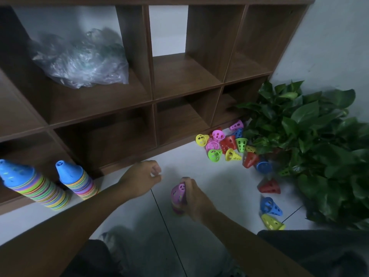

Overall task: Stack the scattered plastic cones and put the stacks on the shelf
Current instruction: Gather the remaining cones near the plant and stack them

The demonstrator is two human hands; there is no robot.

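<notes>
Kneeling on the pale floor (225, 182), dark trousers showing at the near edge. Gripping a short stack of cones (178, 196) with the right hand (194, 196), fingers curling round its right side, a pink cone on top, base resting on the floor near a dark tile seam. Hovering just left of it, the left hand (143, 176), fingers loosely curled, holding nothing, not touching the stack. Lying to the right near the floor's right edge: a yellow cone (272, 222), a blue cone (271, 206) and a red cone (269, 186), three singles on their sides. Crowding them from the right, a leafy green plant (311, 136). Standing at far left by the shelf's bottom front edge, two tall blue-topped stacks (76, 181). Sprawling farther back against the shelf's foot, a loose pile of cones (229, 144), too jumbled to count exactly. Rising behind, the brown shelf (151, 92), with a crumpled clear plastic bag (79, 58) sitting in one upper compartment.
</notes>
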